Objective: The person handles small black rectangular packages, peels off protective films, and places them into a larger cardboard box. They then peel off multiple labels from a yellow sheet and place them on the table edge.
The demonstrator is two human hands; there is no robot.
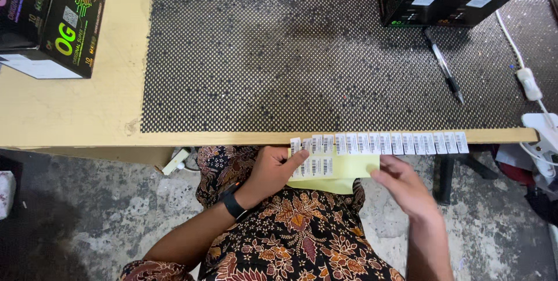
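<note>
Bench edge, mesh mat, sticker row above my hands.
My left hand [273,173] pinches the yellow label sheet [343,170]; my right hand [404,185] rests loosely open against its right edge.

Yellow sticker sheet [340,170] lower centre, below table edge, few white stickers left; row of white stickers [381,142] along that edge.

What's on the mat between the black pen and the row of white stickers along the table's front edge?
Nothing. In the head view, the stretch of black mesh mat between the pen and the row of stickers is bare.
</note>
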